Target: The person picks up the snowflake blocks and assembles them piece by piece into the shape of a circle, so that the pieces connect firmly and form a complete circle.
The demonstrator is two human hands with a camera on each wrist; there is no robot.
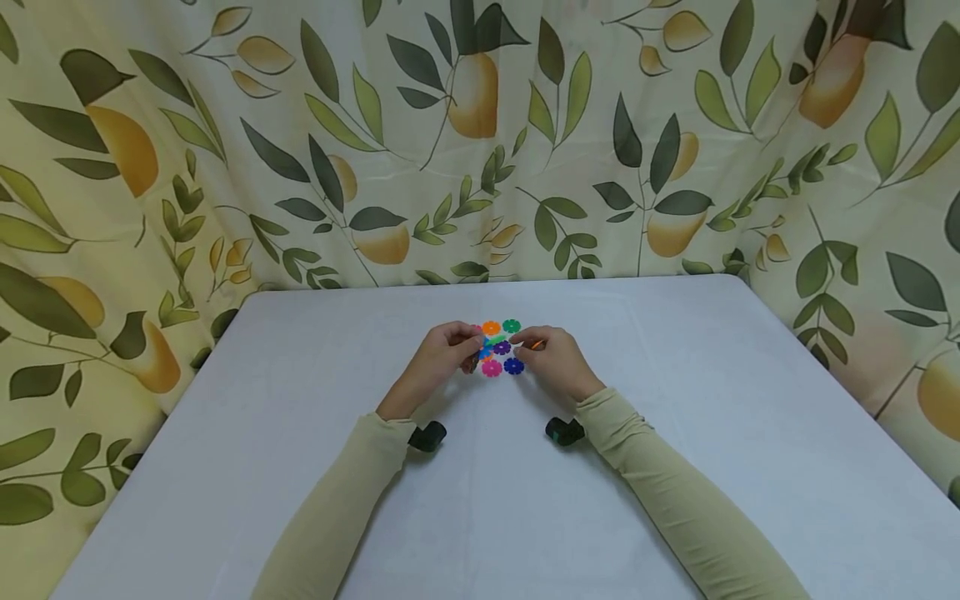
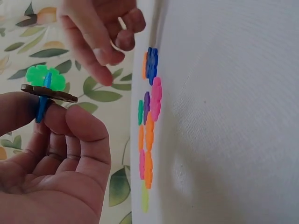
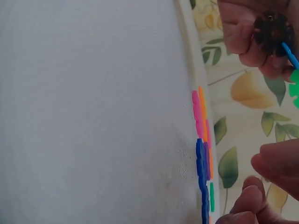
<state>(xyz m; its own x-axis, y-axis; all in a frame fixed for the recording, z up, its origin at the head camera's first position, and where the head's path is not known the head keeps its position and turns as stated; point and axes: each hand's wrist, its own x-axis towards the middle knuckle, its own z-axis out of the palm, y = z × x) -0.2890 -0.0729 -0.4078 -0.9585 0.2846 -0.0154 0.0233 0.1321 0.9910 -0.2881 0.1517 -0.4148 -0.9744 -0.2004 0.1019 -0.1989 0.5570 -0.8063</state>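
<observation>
Flower-shaped plastic discs, slotted together, are pinched between the thumb and fingers of my left hand [image 1: 438,358]. In the left wrist view the joined piece shows a blue disc [image 2: 41,109], a brown disc [image 2: 63,95] and a bright green disc [image 2: 37,75]. My right hand [image 1: 558,360] hovers just right of it, fingers loosely bent and apart, with nothing visible between them. Below and around the hands lie loose discs, among them a pink disc [image 1: 492,368], a dark blue disc [image 1: 513,366], a purple disc [image 1: 502,347], an orange disc [image 1: 491,327] and a green disc [image 1: 512,326].
A white-covered table [image 1: 300,467] bears the discs near its far half. Behind it hangs a leaf-and-fruit patterned curtain [image 1: 450,192]. Black devices, the left one [image 1: 428,437] and the right one [image 1: 564,432], sit under the wrists.
</observation>
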